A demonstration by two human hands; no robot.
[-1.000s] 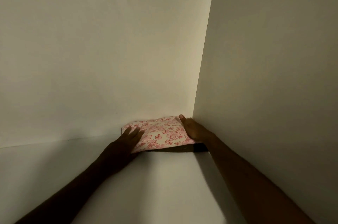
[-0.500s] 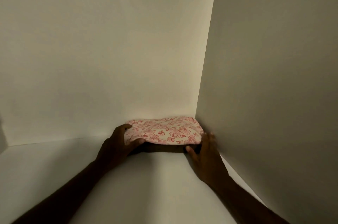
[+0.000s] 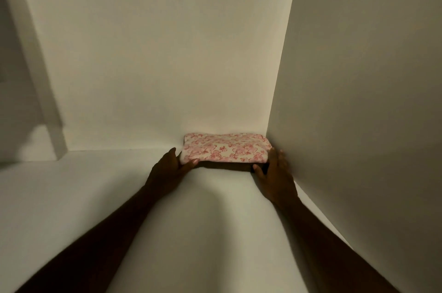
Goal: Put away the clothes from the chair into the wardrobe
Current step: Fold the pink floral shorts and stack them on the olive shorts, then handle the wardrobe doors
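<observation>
Left hand (image 3: pixel 167 166) and right hand (image 3: pixel 275 173), grip spread, have moved from atop the folded floral garment (image 3: pixel 224 149) to its near corners; it looks shelved.

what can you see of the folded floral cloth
The folded floral cloth is a soft, flat rectangle, cream with a pink-red flower print, edges rounded by the folds. It lies level on the white shelf, in the back right corner, against the back wall and close to the side wall. The left hand touches its front left corner; the right hand touches its right end. A dark band under its front edge may be shadow or another layer.
</observation>
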